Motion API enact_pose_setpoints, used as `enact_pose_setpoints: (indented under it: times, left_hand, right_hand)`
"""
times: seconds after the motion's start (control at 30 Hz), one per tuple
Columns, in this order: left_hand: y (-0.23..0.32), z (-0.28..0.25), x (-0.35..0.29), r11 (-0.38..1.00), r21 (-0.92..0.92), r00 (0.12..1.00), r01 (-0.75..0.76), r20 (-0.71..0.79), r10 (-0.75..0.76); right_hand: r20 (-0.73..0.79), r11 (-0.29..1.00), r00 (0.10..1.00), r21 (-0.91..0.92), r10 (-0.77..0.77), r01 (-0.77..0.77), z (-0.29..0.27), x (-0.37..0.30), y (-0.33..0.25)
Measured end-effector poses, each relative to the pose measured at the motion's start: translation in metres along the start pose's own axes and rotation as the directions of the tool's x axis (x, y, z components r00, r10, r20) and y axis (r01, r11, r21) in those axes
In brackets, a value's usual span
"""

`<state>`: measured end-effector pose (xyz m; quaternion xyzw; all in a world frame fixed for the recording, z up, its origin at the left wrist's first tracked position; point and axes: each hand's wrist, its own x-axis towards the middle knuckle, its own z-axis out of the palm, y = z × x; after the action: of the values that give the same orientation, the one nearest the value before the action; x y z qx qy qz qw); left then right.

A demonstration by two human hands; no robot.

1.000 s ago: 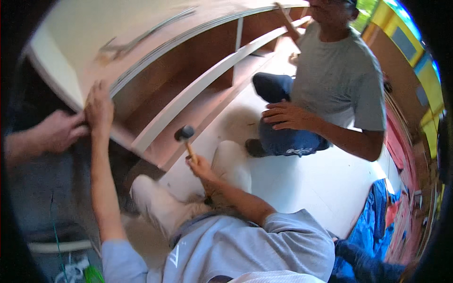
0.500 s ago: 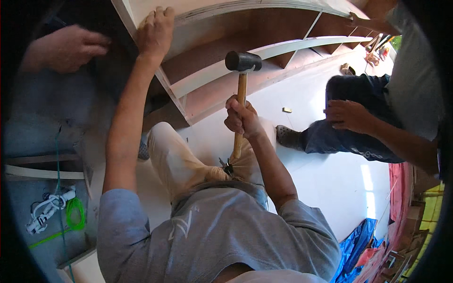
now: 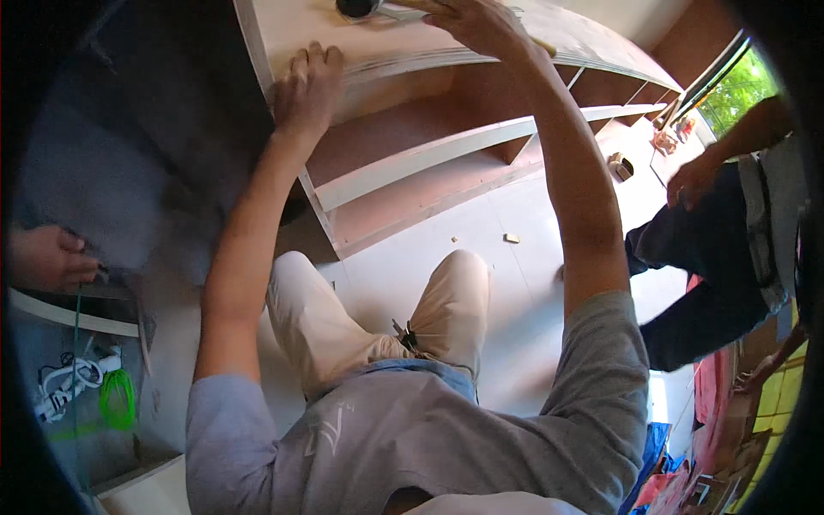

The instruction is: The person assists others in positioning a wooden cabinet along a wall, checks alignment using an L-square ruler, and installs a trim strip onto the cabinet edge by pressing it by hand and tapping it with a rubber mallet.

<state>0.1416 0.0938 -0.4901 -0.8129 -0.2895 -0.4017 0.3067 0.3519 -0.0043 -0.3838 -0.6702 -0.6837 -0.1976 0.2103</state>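
Note:
My left hand (image 3: 307,90) rests on the near left corner of a long wooden shelf unit (image 3: 412,163), its fingers slightly apart on the pale top board. Over that same board, my right hand (image 3: 481,26) is closed round the wooden handle of a mallet. The mallet's black head (image 3: 356,8) is at the upper edge of the view, to the left of this hand and partly cut off. Whether the head touches the board, I cannot tell. The unit's open compartments run away to the right, below my right forearm.
To the right, a person in dark trousers (image 3: 712,266) stands close by. Another person's hand (image 3: 56,259) shows at far left, above a white tool-like object (image 3: 69,390) and green cord (image 3: 118,399). Small wood blocks (image 3: 512,238) lie on the pale floor near my knees.
My right hand has swung the mallet up and forward from above my lap to over the top board. The person at right has straightened up and moved back. The hand at left has dropped lower.

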Motion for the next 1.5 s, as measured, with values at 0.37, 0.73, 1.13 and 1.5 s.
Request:
enact_pose_setpoints:
  times: [0.37,0.73,1.13,1.5]
  left_hand:
    - [0.005,0.006,0.013,0.998,-0.03,0.997,-0.054,0.05,0.056]
    - [0.015,-0.014,0.021,0.951,-0.278,0.99,0.137,0.012,-0.139]
    - [0.006,-0.015,0.013,0.993,-0.101,0.998,0.06,0.038,-0.056]
    - [0.0,-0.005,0.001,1.0,-0.014,0.999,0.0,-0.034,0.0]
  right_hand:
    - [-0.196,0.958,0.949,-0.195,-0.247,0.21,0.05,0.038,-0.007]
    - [0.106,0.624,0.695,0.552,-0.711,0.554,-0.006,-0.046,-0.171]
    - [0.135,0.616,0.678,0.57,-0.723,0.544,-0.007,-0.079,-0.179]
    - [0.109,0.646,0.718,0.544,-0.687,0.536,-0.009,-0.107,-0.188]
